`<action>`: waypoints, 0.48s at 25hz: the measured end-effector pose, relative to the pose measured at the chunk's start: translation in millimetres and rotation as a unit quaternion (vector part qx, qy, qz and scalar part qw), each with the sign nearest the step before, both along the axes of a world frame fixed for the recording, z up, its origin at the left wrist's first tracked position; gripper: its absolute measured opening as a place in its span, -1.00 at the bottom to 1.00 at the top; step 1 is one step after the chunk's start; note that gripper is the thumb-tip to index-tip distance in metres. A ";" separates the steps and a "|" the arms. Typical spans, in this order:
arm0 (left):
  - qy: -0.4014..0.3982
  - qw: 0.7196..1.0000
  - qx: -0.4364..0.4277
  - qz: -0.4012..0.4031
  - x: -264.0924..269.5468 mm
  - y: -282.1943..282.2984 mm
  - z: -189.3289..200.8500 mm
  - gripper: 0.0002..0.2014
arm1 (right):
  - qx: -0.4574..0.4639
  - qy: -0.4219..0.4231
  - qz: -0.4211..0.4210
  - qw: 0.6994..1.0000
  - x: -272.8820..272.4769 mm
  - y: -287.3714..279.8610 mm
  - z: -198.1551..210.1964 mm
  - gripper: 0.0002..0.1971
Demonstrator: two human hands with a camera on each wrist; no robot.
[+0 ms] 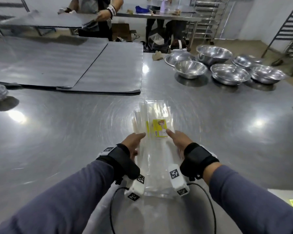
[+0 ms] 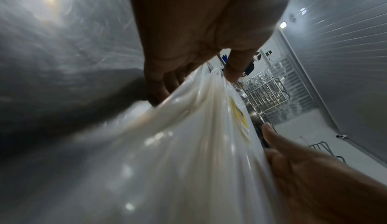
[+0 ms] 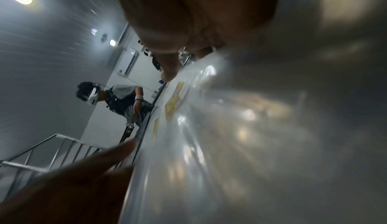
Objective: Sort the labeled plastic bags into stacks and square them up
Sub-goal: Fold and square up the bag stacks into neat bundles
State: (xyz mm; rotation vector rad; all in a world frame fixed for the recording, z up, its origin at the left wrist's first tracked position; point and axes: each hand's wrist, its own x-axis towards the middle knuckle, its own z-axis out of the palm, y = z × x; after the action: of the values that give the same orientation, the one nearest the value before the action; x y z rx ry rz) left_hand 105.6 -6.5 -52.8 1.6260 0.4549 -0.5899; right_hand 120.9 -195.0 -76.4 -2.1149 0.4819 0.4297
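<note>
Squaring step: left hand [image 1: 134, 142] and right hand [image 1: 178, 141], fingers straight, press stack of bags [image 1: 155, 132] from both sides. Next likely: align fanned left edges.

Both hands [image 2: 188, 48] against bags [image 2: 188, 144]
</note>
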 end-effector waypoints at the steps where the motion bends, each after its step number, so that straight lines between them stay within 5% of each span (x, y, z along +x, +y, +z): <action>1: 0.002 1.000 0.017 -0.019 1.5 -2.9 2.4 -0.47 | 0.025 -0.011 0.027 0.999 0.1 4.7 -0.3 -0.22; 3: -0.010 0.997 0.074 -0.031 6.3 -2.8 8.8 -0.47 | 0.106 -0.009 0.021 0.994 0.8 5.6 1.3 -0.59; 7: -0.009 0.998 0.058 0.027 30.3 12.8 15.4 -0.49 | 0.203 0.014 -0.133 0.970 17.7 -22.5 13.5 -0.72; 12: -0.010 0.993 0.109 -0.050 53.3 -8.4 19.2 -0.44 | 0.174 -0.010 -0.034 0.984 45.0 12.6 11.8 -0.76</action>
State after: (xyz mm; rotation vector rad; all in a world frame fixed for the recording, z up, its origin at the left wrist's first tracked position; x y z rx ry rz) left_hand 158.9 -14.9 -33.7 1.8701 0.4375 -0.6147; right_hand 166.0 -182.3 -64.6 -1.7586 0.4312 0.4190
